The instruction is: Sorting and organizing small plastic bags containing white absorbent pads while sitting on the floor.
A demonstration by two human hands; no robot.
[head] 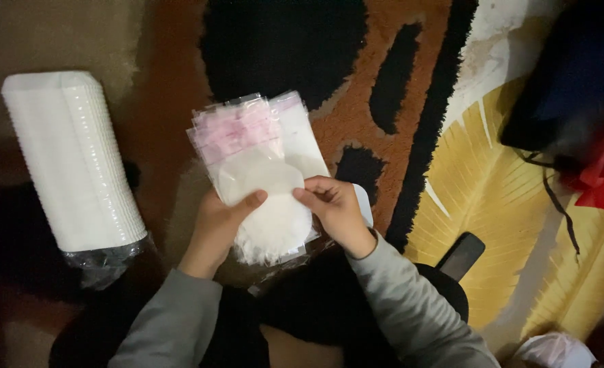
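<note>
From the head view, the left hand (214,228) grips a bundle of clear plastic bags (251,146) from below, thumb pressed on a round white paper stack (271,218). The right hand (336,211) pinches that stack's right edge. A tall wrapped stack of white papers (73,163) lies far left on the patterned rug (383,75).

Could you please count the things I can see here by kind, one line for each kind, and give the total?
Hands: 2, left hand and right hand
Bundle of clear bags with pink strips: 1 (single bags cannot be counted)
Round white pad: 1
Long stack of white pieces in plastic wrap: 1
Dark phone: 1
Patterned rug: 1
Total: 7
</note>
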